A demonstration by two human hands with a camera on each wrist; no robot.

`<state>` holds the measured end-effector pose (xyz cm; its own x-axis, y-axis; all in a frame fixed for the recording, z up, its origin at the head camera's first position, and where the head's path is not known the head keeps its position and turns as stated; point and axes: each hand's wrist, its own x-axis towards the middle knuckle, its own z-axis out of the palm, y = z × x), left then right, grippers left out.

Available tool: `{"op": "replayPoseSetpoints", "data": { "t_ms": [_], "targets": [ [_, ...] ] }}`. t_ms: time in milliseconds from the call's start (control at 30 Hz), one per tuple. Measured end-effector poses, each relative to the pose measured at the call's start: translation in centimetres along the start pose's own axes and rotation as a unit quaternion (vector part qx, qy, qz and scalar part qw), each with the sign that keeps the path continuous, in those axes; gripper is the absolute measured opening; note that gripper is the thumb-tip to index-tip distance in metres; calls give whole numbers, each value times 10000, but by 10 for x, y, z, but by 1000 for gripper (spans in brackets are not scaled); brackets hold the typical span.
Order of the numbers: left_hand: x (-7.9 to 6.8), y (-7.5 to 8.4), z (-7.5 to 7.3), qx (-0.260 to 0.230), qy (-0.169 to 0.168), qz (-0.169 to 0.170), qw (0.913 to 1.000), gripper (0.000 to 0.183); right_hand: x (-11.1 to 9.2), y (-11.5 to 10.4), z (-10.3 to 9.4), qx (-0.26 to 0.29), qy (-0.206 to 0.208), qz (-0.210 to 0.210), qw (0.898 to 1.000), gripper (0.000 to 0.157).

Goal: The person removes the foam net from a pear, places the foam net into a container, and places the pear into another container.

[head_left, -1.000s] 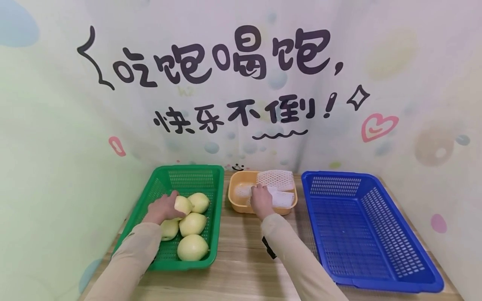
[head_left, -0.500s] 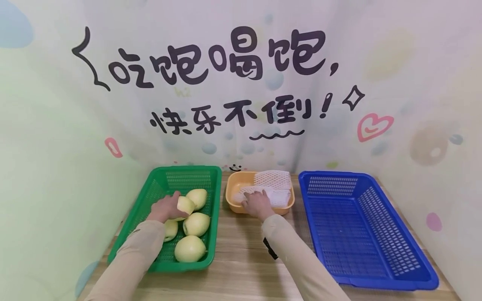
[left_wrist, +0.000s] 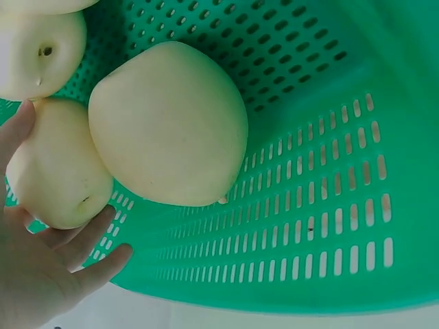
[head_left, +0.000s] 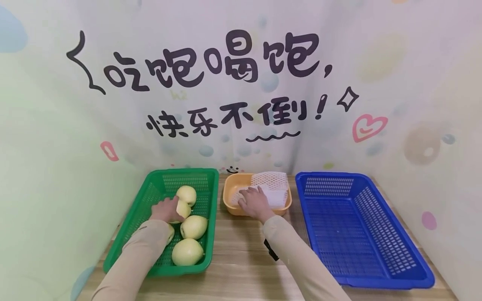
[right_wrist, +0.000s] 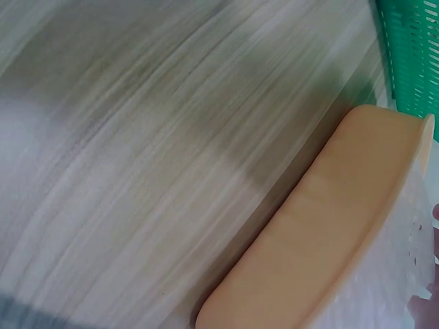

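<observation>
Several pale yellow-green pears (head_left: 193, 227) lie in a green basket (head_left: 214, 225) on the left. My left hand (head_left: 165, 210) grips one pear (head_left: 183, 210) from its left side. In the left wrist view the thumb lies on one side of that pear (left_wrist: 60, 164) and the other fingers reach along its opposite side; a larger pear (left_wrist: 168, 123) sits beside it. Over a small orange-tan basin (head_left: 227, 202) my right hand (head_left: 255, 204) spreads its fingers on a white foam net sleeve (head_left: 276, 197). Another net (head_left: 269, 179) leans behind it. Only fingertips show in the right wrist view.
A blue basket (head_left: 340, 225) stands on the right. All three containers rest on a wood-grain table (head_left: 241, 259). A printed cloth wall (head_left: 211, 150) rises right behind them, and side walls flank the table.
My right hand has gone from bunched fingers to spread ones, shifting left over the net. The gripped pear moved slightly right, and the rear pear now sits further left, behind it.
</observation>
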<state>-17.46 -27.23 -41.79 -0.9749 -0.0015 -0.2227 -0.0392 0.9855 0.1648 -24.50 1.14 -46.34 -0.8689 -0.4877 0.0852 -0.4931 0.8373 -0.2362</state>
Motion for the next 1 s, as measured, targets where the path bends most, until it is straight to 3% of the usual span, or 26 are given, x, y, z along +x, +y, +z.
{"op": "replayPoseSetpoints", "data": {
  "t_ms": [133,467,567,667,700,867,900,1000],
  "targets": [
    [0,-4,1,-224,-170,-29,9996,77,-1,0,-4,-58,259,-58,9996,36],
    [-6,-7,4,-561,-702,-13,9960,81,-7,1,-11,-3,449,-158,9989,34],
    [-16,-5,5,-1380,-983,-324,9850,84,-7,2,-12,-36,478,-153,9987,34],
    [-25,-3,5,-2130,-1175,-690,9675,87,-8,3,-12,-64,528,-154,9985,33],
    [-25,-2,6,-2123,-1175,-693,9676,86,-8,4,-12,-64,552,-153,9983,33],
    [-11,-4,9,-783,-888,-197,9928,80,-8,7,-15,-65,664,-122,9977,32],
    [-8,-4,10,-530,-825,-122,9951,79,-8,8,-15,-51,677,-125,9976,32],
    [-4,-5,10,-482,-845,-168,9951,79,-9,11,-18,-82,704,-116,9974,33]
  ]
}}
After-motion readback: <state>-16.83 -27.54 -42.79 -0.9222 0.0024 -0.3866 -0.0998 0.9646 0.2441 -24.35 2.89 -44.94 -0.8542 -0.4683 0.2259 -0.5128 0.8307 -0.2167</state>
